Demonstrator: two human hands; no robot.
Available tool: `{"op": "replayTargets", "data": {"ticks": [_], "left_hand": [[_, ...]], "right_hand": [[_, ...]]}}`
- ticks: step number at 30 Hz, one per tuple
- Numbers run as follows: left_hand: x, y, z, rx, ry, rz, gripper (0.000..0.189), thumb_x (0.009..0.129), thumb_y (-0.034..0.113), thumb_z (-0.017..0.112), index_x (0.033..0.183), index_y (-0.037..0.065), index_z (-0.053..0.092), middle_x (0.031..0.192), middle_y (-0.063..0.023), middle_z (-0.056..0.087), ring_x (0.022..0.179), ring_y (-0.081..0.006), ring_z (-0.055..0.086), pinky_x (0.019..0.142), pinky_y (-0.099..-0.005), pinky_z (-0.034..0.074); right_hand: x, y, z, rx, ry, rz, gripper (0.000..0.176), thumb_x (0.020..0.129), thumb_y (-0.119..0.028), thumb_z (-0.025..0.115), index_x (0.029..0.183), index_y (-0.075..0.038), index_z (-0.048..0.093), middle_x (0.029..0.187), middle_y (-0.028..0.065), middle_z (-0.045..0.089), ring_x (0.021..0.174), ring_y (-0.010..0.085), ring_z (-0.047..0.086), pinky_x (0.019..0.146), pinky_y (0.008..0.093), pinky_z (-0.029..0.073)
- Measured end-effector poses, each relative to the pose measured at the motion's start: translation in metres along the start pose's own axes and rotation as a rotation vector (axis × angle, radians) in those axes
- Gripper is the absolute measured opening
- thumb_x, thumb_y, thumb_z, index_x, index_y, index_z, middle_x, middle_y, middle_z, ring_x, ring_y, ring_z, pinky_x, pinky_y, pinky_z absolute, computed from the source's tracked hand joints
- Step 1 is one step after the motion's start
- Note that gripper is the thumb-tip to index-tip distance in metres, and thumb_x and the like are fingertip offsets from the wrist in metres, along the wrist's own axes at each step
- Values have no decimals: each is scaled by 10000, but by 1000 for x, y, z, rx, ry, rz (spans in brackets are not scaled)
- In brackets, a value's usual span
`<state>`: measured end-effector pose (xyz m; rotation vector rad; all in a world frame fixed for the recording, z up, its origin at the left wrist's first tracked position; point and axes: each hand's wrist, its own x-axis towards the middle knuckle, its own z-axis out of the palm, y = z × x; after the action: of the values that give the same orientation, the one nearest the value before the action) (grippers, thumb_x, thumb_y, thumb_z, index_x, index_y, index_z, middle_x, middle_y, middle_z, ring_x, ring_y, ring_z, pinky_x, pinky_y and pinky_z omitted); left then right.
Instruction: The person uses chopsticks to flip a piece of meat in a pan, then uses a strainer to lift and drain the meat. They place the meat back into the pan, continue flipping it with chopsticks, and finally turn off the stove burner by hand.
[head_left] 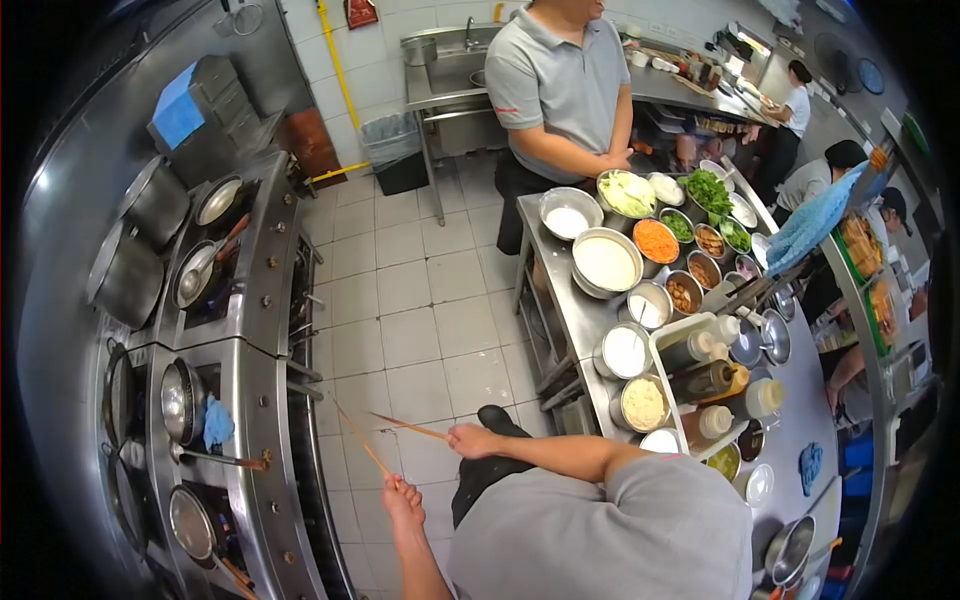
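My left hand (403,498) is closed around the lower end of a long, thin wooden chopstick (365,447), which points up and away over the tiled floor. A second chopstick (412,426) sticks out of my closed right hand (473,441) and slants to the left. In this view the free ends of the two sticks come near each other. Both hands are held in front of my body, between the stove and the prep table.
The stove (262,400) with pans and a wok (182,400) runs along the left. On the right, the steel prep table (545,225) bears bowls of shredded carrot (656,241), greens, sauces and squeeze bottles. A person (565,90) in a grey shirt stands behind it; others work farther right.
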<state>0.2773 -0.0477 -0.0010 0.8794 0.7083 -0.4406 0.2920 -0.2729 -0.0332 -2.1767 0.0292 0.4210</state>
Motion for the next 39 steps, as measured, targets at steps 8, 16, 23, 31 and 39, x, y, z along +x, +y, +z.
{"op": "replayTargets", "data": {"ticks": [8,16,23,31,39], "left_hand": [[19,-22,23,263,-115,75,172,930,224,448,939,76,537,654,-21,524,515,-106,462,456,-233,394],[38,-20,50,260,98,135,182,891,263,515,866,99,589,712,22,516,629,-85,465,520,-231,383],[62,4,74,144,295,284,208,900,298,523,907,108,606,792,31,549,681,-67,460,572,-234,381],[56,-5,103,169,495,310,266,916,310,492,937,80,622,728,29,565,616,-69,474,529,-224,406],[45,-46,97,71,593,336,318,932,296,464,978,27,627,772,-8,617,668,-93,548,576,-240,445]], "right_hand": [[11,-34,-36,323,-85,-61,244,887,-251,525,764,-40,533,589,30,478,561,117,439,517,311,385],[98,-35,-20,551,-666,244,207,888,-236,545,758,-77,574,665,-16,517,585,83,463,514,259,387],[165,-77,-11,479,-957,238,159,888,-165,483,880,-65,606,776,27,572,691,127,524,608,288,431],[191,-65,0,505,-1196,512,186,907,-171,451,960,-54,584,845,47,597,748,164,566,656,308,461],[173,-53,24,318,-1358,583,181,898,-205,488,963,-81,602,844,28,608,757,162,567,687,313,455]]}}
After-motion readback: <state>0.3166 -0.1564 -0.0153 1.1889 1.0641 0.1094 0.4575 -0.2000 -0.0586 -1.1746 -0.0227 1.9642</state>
